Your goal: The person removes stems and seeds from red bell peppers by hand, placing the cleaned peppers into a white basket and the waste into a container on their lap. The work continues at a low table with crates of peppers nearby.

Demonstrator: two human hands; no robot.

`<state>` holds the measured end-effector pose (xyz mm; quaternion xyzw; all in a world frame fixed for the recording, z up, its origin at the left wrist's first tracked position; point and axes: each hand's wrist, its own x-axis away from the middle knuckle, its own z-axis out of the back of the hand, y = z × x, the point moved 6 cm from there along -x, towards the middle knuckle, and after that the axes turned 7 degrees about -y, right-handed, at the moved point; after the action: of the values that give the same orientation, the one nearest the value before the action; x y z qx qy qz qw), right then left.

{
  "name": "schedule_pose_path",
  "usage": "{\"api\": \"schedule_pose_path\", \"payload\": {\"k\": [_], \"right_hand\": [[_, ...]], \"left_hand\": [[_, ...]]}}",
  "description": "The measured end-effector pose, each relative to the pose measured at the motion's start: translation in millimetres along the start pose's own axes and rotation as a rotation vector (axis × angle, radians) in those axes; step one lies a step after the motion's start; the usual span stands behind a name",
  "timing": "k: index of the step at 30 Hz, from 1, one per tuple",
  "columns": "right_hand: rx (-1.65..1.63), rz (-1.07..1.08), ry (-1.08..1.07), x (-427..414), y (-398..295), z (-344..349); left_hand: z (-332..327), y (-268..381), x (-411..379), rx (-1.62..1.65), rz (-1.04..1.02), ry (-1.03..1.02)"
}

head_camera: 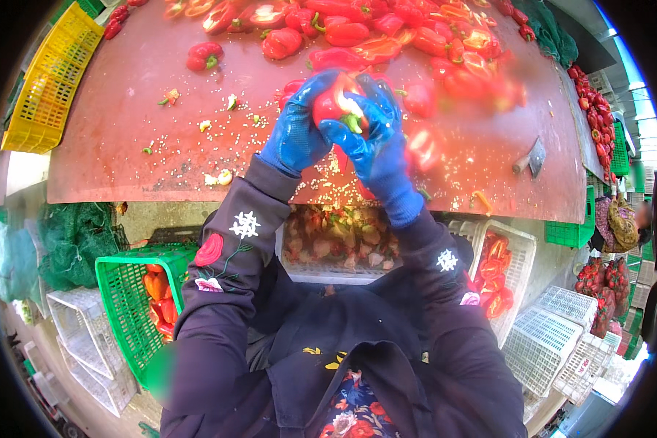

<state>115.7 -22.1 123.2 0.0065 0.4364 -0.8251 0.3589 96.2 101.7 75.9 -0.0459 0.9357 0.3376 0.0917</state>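
Note:
A red bell pepper [328, 105], with its pale inside and green stem showing, is held between both hands above the red tabletop [109, 120]. My left hand [300, 123], in a blue coated glove, wraps the pepper's left side. On the other side, my right hand [375, 126], gloved the same way, has its fingers on the pepper near the stem. Scattered seeds lie on the table beneath. A heap of whole and opened red peppers [345, 30] covers the far part of the table. One whole red pepper [204, 56] lies apart at the left.
A cleaver-like blade with a wooden handle [535, 159] lies at the right. A crate of trimmings [334, 274] stands below the table edge, between a green crate of peppers [109, 306] and a white crate of peppers [525, 246]. A yellow crate [55, 82] is at far left.

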Motion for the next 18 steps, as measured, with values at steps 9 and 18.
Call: {"api": "schedule_pose_path", "payload": {"k": [9,18], "right_hand": [[0.437,0.388,-0.031,17,-14,-3],[0.308,0.307,0.059,6,-32,-17]], "left_hand": [[2,1,22,-0.171,0.057,-0.193],[5,32,30,-0.603,-0.313,-0.275]]}}
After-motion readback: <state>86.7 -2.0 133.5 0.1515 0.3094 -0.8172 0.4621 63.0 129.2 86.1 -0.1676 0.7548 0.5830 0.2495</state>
